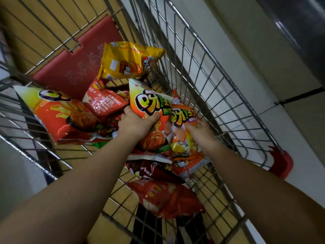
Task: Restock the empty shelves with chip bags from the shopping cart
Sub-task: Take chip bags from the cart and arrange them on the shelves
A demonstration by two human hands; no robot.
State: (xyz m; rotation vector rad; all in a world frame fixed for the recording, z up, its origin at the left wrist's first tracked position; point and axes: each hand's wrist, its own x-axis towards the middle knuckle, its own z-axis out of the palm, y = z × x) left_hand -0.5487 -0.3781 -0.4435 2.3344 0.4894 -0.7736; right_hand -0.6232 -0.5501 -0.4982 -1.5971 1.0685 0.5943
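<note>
Reaching down into the wire shopping cart (202, 71), both forearms stretched over a loose heap of chip bags. Left hand (136, 123) curled round the middle of an orange-and-white chip bag (149, 101), thumb pressed across its printed face, fingers hidden behind it. Right hand (200, 131) laid on a second orange bag (184, 138) just beside the first, fingers bent over its far edge; cannot tell for sure whether gripping or merely resting, though a light hold looks likely. Around them: a yellow bag (128, 60) propped against the far wall of the cart, a large orange fries bag (59, 115) leaning on the left side, a small red bag (103, 101) between, a dark maroon bag (158, 171) and a red bag (163, 198) nearer the body, all on the cart floor. Red seat flap (70, 67) at the far end. No shelves in view. Probably very light, puffed with air, skins glossy and slippery, contents brittle. Best taken by the flat crimped seam at top or bottom, or cradled broadly across the belly without squeezing; a hard pinch mid-bag risks crushing chips or popping the seal. Likely to slide against one another when lifted, so worth lifting clear of the wire sides to avoid snagging.
</note>
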